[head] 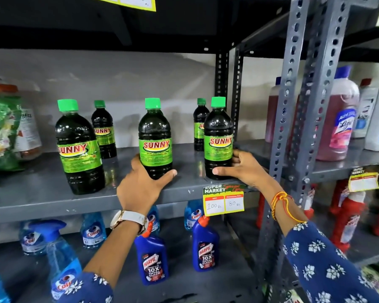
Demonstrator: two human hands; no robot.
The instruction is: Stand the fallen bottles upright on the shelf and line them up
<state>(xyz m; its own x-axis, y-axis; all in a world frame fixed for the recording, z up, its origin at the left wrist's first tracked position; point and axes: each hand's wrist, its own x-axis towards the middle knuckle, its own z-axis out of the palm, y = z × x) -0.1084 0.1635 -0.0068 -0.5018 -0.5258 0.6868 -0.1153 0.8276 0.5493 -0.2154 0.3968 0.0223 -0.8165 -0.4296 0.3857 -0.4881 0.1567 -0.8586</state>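
Observation:
Several dark Sunny bottles with green caps stand upright on the grey shelf. Three form a front row: the left bottle, the middle bottle and the right bottle. Two smaller-looking ones stand behind, the back left bottle and the back right bottle, which is partly hidden. My left hand wraps the base of the middle bottle. My right hand grips the base of the right bottle, near the shelf's front edge.
A grey slotted upright bounds the shelf on the right, with pink and white bottles beyond. A green pack sits at far left. A yellow price tag hangs from the shelf edge. Blue Harpic and Colin bottles stand below.

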